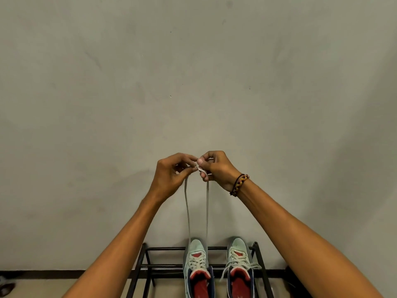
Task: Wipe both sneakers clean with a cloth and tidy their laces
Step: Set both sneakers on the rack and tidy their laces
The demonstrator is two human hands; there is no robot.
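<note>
Two pale green sneakers with red insides stand side by side on a black metal rack at the bottom of the view. From the left sneaker two long grey lace ends run straight up, pulled taut. My left hand and my right hand are raised high above it and pinch the lace ends together between their fingertips. The right sneaker has its laces lying loose over its tongue and side. No cloth is in view.
A plain grey wall fills most of the view behind the hands. A dark skirting strip runs along its base. A dark object lies at the far left bottom edge. My right wrist wears a braided bracelet.
</note>
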